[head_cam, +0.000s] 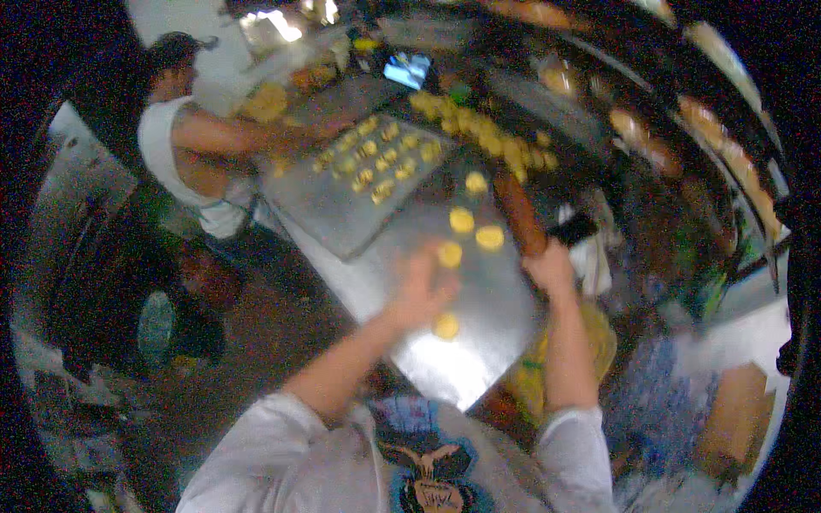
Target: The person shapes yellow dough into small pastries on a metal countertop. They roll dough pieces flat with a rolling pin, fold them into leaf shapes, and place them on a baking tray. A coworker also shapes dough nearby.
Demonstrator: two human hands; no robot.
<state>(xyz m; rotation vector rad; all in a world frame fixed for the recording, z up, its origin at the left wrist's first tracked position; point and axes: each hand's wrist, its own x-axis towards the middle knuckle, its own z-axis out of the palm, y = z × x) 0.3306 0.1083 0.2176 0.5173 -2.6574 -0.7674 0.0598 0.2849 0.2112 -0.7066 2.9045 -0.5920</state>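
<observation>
My right hand (553,266) grips one end of a brown wooden rolling pin (521,211), which points away from me along the right side of the metal table (474,295). My left hand (420,285) is blurred by motion, with thumb and fingers apart. Beside its fingertips lies a flat yellow dough disc (450,254); whether they touch is unclear. Closer to me is another dough disc (446,326). Farther off on the metal are a disc (461,219), a disc (490,237) and a smaller dough piece (476,183).
A metal baking tray (340,218) bears rows of topped dough pieces (385,157). Another person (192,141) reaches over it from the left. Many dough lumps (487,131) lie beyond the rolling pin. A lit screen (408,69) stands at the back. Yellow bag-like material (535,378) is under my right forearm.
</observation>
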